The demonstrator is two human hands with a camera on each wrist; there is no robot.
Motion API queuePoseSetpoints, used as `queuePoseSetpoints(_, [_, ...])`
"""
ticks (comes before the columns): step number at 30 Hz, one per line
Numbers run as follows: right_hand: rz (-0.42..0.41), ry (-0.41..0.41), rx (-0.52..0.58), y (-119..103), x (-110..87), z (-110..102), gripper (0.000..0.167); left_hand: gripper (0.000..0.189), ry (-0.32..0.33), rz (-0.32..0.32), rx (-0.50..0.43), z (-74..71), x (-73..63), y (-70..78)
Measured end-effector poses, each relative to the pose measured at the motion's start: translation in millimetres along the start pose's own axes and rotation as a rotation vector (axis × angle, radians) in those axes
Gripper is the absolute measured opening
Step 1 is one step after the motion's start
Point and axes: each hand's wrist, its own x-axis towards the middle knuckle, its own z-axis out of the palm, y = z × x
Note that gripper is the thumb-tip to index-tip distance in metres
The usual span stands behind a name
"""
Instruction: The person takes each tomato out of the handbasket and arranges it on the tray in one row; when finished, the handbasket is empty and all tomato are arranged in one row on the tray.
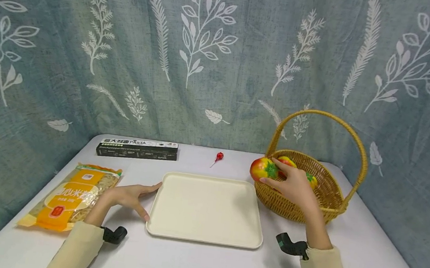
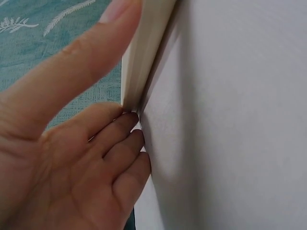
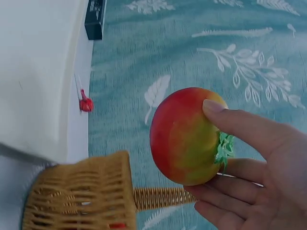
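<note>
My right hand (image 1: 297,186) holds a red-and-yellow fruit (image 1: 262,169) with a green leafy top, above the left rim of the wicker basket (image 1: 290,209). In the right wrist view, the thumb lies on one side of the fruit (image 3: 184,139) and the fingers on the other. Another red-and-yellow fruit (image 1: 286,160) and a yellowish one (image 1: 312,180) sit in the basket, partly hidden by the hand. At the left edge of the cream tray (image 1: 206,210), my left hand (image 1: 126,197) touches the rim with spread fingers. Its thumb and fingertips meet the tray side (image 2: 144,52) in the left wrist view.
A bag of dry noodles (image 1: 72,197) lies left of the left hand. Behind it is a black pasta box (image 1: 137,149). One red lollipop (image 1: 218,156) lies behind the tray. The basket's tall handle (image 1: 360,155) arches over it, and a patterned curtain (image 1: 223,64) hangs behind the table.
</note>
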Motion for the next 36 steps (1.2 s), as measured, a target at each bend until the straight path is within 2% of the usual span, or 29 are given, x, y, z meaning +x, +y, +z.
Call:
queuePoseSetpoints(15, [-0.1, -0.053, 0.09, -26.7, -1.4, 28.0, 0.072, 0.112, 0.014, 0.0, 0.005, 1.0, -0.8, 2.8])
queuePoseSetpoints(29, [-0.216, -0.107, 0.105, -50.6, 6.6, 55.5, 0.069, 0.112, 0.025, -0.026, -0.018, 1.7, 0.2, 1.8])
queuePoseSetpoints(36, [-0.213, -0.157, 0.134, -64.7, 14.9, 69.0, 0.068, 0.112, 0.03, -0.017, -0.019, 1.8, 1.0, -1.0])
